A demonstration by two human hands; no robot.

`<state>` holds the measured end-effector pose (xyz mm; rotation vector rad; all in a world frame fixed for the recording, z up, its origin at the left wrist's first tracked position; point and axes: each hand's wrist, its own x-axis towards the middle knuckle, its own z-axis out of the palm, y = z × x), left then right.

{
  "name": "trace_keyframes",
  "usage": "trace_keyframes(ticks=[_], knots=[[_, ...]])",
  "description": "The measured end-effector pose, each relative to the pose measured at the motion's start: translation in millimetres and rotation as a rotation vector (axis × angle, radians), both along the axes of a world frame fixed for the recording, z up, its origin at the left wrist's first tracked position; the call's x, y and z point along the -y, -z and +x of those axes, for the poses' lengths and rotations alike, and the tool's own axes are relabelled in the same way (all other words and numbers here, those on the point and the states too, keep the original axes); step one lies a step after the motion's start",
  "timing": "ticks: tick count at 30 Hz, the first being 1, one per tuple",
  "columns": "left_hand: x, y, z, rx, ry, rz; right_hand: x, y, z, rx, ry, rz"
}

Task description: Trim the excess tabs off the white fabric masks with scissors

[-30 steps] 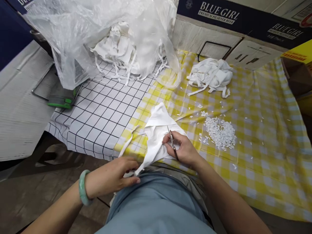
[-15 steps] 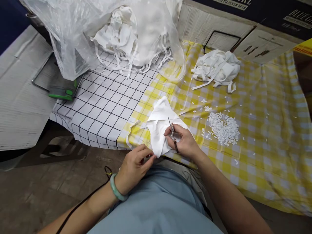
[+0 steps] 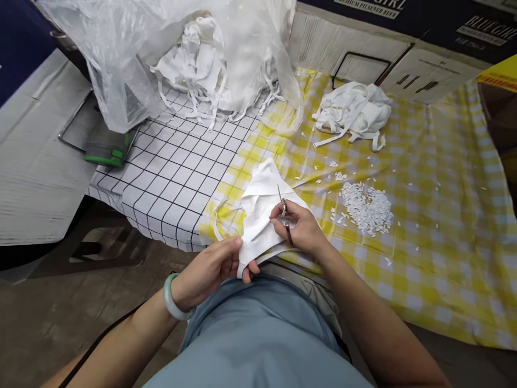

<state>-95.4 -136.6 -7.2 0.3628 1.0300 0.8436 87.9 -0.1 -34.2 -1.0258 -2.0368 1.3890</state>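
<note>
A white garment (image 3: pixel 262 202) with thin straps, which looks like a bra, lies at the table's front edge. My left hand (image 3: pixel 226 256) pinches its near-left corner, thumb on top and fingers underneath, holding that edge slightly raised. In my right hand (image 3: pixel 299 226) is a small pair of scissors (image 3: pixel 283 206), its blades pointing away from me above the cloth. The right fingers are closed around the handles and rest over the garment's right side. One thin strap (image 3: pixel 217 218) curls out to the left on the tablecloth.
White cut bits (image 3: pixel 367 209) lie heaped on the right. Behind them sits a pile of similar white garments (image 3: pixel 355 113). A clear plastic bag (image 3: pixel 258 64) holds more garments at the back. Cardboard boxes (image 3: pixel 351 40) line the far side; a grey-green object (image 3: pixel 103 143) is at left.
My left hand has shifted left and turned, its fingers now under the garment's corner, which is spread wider and lifted. The right hand with the scissors has barely moved.
</note>
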Motion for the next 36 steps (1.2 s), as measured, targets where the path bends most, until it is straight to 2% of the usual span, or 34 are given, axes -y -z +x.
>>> trace_keyframes(ticks=[5,7,9,10,12,15,17,20,22,24,26,29,31,33,36], knots=[[6.4,-15.6,-16.0,-0.099,0.22,0.027,4.1,-7.7,1.5,0.017,0.011,-0.01],[4.4,-24.5,-21.3,-0.182,0.233,0.078,9.1,-17.1,1.4,-0.011,-0.094,-0.028],[-2.5,-33.2,-22.3,-0.255,0.203,0.146,15.6,-26.4,-0.6,-0.091,-0.246,-0.054],[-8.0,-37.2,-20.7,-0.28,0.183,0.185,18.9,-29.6,-2.5,-0.132,-0.28,-0.06],[-22.6,-43.8,-13.4,-0.307,0.14,0.27,24.3,-32.5,-7.2,-0.183,-0.219,-0.065],[-49.1,-50.2,3.2,-0.348,0.082,0.391,25.0,-30.0,-10.6,-0.219,0.021,-0.144],[-65.8,-51.4,11.9,-0.371,0.098,0.422,20.1,-27.8,-7.0,-0.243,0.127,-0.214],[-85.2,-49.0,16.6,-0.366,0.257,0.42,10.8,-26.5,4.1,-0.244,0.236,-0.257],[-94.9,-46.9,17.9,-0.397,0.332,0.487,7.7,-24.9,8.6,-0.252,0.303,-0.293],[-103.6,-45.5,23.1,-0.484,0.264,0.632,8.7,-21.7,6.4,-0.282,0.357,-0.325],[-112.3,-42.9,33.9,-0.529,0.1,0.731,12.2,-18.2,-0.4,-0.328,0.375,-0.328],[-124.8,-33.0,54.2,-0.364,-0.11,0.611,14.5,-17.7,-3.6,-0.367,0.348,-0.315],[-130.6,-23.1,64.4,-0.268,-0.196,0.52,9.8,-22.6,7.9,-0.3,0.328,-0.251],[-132.9,-14.0,70.1,-0.292,-0.209,0.522,0.6,-30.2,28.3,-0.142,0.325,-0.106],[-131.8,-6.6,74.2,-0.404,-0.121,0.599,-14.2,-40.4,57.9,0.136,0.32,0.164]])
